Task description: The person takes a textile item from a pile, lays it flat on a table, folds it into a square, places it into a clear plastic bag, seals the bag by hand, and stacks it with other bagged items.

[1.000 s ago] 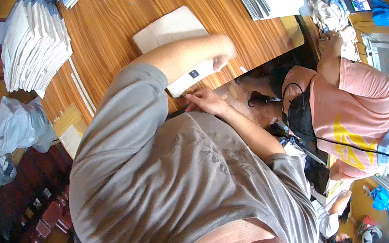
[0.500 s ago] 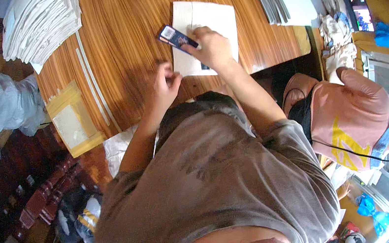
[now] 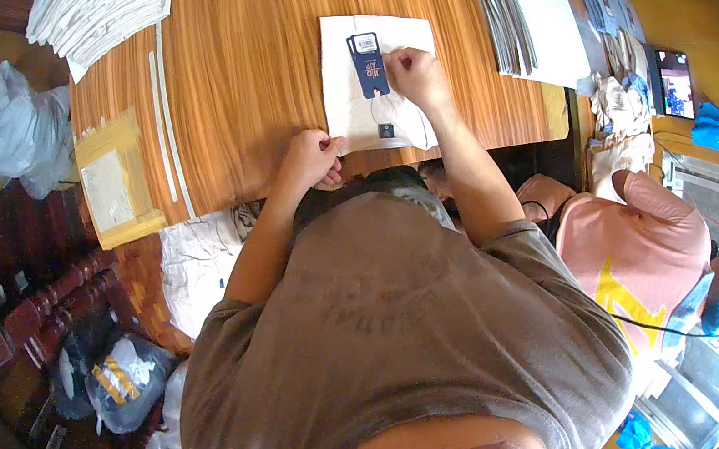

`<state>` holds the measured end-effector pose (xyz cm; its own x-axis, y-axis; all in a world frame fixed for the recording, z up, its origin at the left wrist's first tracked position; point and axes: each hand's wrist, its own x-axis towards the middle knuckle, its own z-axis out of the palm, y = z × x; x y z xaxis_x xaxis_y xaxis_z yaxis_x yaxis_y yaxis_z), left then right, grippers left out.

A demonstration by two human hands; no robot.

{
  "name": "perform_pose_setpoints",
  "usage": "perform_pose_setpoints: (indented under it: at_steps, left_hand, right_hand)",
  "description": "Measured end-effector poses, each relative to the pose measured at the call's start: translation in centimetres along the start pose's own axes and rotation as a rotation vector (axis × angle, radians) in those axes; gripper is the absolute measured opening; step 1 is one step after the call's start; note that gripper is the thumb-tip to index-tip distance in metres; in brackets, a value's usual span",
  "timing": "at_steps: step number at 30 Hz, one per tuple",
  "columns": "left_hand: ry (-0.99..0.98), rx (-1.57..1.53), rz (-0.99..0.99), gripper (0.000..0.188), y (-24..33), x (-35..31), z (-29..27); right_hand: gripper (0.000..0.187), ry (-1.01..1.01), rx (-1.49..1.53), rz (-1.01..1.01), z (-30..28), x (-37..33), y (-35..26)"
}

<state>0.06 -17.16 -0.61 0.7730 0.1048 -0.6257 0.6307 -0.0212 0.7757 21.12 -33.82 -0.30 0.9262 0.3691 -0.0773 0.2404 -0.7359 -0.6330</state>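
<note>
Here you are over the wood-grain table (image 3: 253,56), and the folded white cloth (image 3: 347,121) lies flat on it in the upper middle of the frame, close to the near edge. On top of it sits the dark blue tag (image 3: 373,76), nearly upright in the picture, its white patch toward the top, with a thin loop of string running down toward the small dark label (image 3: 387,131) near the cloth's lower edge. Your right hand (image 3: 419,78) is over the cloth's right side, just beside the tag, fingers curled in; whether they pinch anything, I can't tell. Your left hand (image 3: 315,159) is at the cloth's lower left corner, fingers bent, thumb right by that corner, and I can't tell whether it grips the fabric. Up at the upper left, a stack of white folded pieces (image 3: 106,21); at the upper right, a pile of white sheets (image 3: 543,24). Over at the right of the frame, a co-worker in a pink shirt (image 3: 627,228) leans near a lit screen (image 3: 676,84).
</note>
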Motion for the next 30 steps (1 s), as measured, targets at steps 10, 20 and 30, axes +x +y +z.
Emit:
perform_pose_setpoints:
  at_steps: [10, 20, 30]
  left_hand:
    - [0.324, -0.16, -0.022, 0.033, -1.7, -0.3, 4.1]
    - [0.853, 0.28, 0.0, 0.032, -6.2, -10.6, 10.0]
    - [1.424, -0.323, -0.588, 0.034, -30.7, -32.4, 32.1]
  right_hand:
    - [0.041, -0.015, -0.067, -0.176, -4.0, -3.3, 8.2]
    - [0.031, -0.161, 0.095, -0.469, -6.5, -3.6, 8.1]
    - [0.02, -0.986, 0.156, -1.413, 9.4, -21.3, -6.5]
